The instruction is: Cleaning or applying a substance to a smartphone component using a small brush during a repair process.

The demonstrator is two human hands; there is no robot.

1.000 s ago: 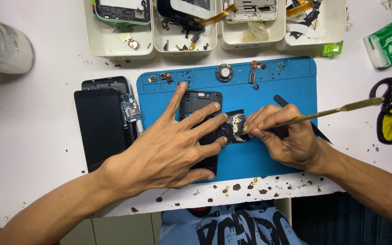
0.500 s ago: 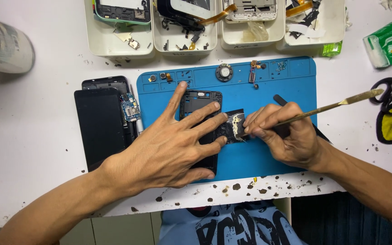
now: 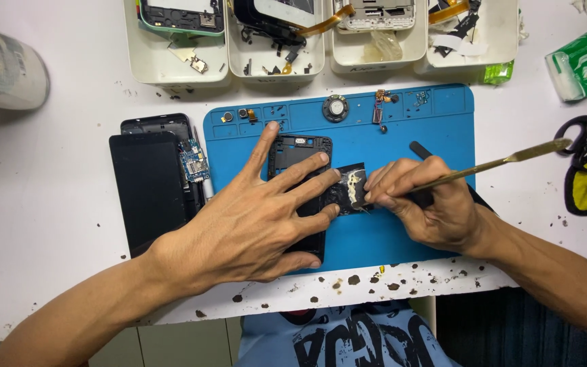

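Barely anything shifts: only the metal spudger tips a touch lower at its far right end, so the prying stays slow and careful. Left hand lies flat with fingers spread, pressing the black phone frame onto the blue mat. Right hand is closed in a pinch on the spudger, its tip working at the small black part just right of the frame. Fingers hide that tip, and what the pale patch on the part is I cannot tell.
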